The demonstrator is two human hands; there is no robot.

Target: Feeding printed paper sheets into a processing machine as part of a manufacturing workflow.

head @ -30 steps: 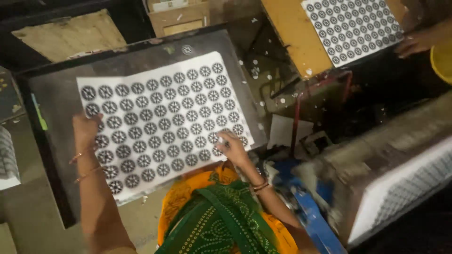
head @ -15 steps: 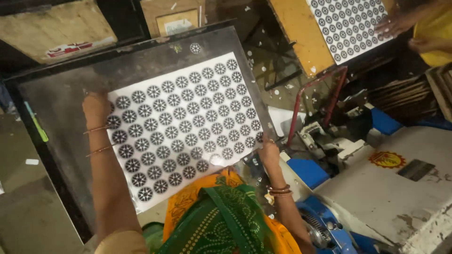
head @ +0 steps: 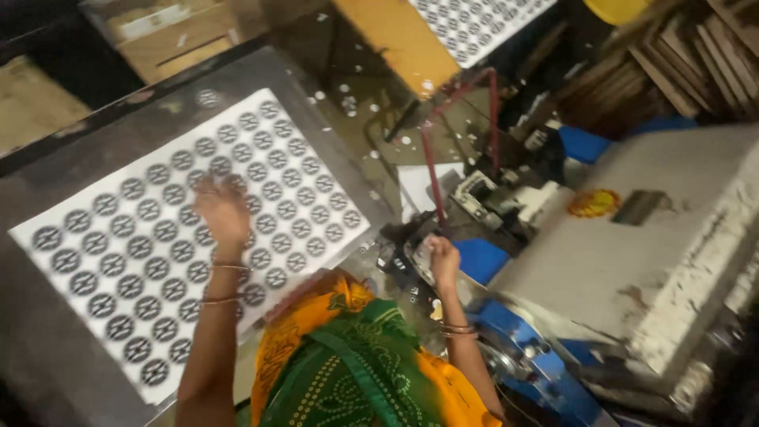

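White sheet (head: 158, 245) printed with rows of dark round emblems lay flat on the grey metal table (head: 47, 364), running diagonally from the near-left edge up toward the far-right corner. My left hand (head: 224, 212) was flat on the sheet around its middle, fingers spread, palm down, pinching nothing; the hand was motion-blurred, so finer finger detail couldn't be read. Thin bangles (head: 220, 283) sat on that wrist.

My right hand (head: 443, 259) was off the table, past its right edge, up at the dark clamp parts of the machine (head: 632, 261) beside it. Fingers looked curled in, but I couldn't tell whether they gripped anything or just touched the metal. More bangles (head: 457, 329) on that wrist too.

Machine had a grey, scuffed top with a round orange-yellow sticker (head: 593, 203), and blue housing (head: 538, 372) below, near my right forearm. A red bent rod (head: 431, 170) stood just past my right hand. Small white paper discs (head: 348, 99) were scattered on the dark floor area beyond the table's far-right corner.

Second printed sheet (head: 474, 24) of the same pattern lay on an orange board (head: 395, 43) at the top, well apart from mine. Wooden crate (head: 170, 35) sat beyond the table's far edge. My orange and green patterned clothing (head: 348, 372) filled the bottom centre.
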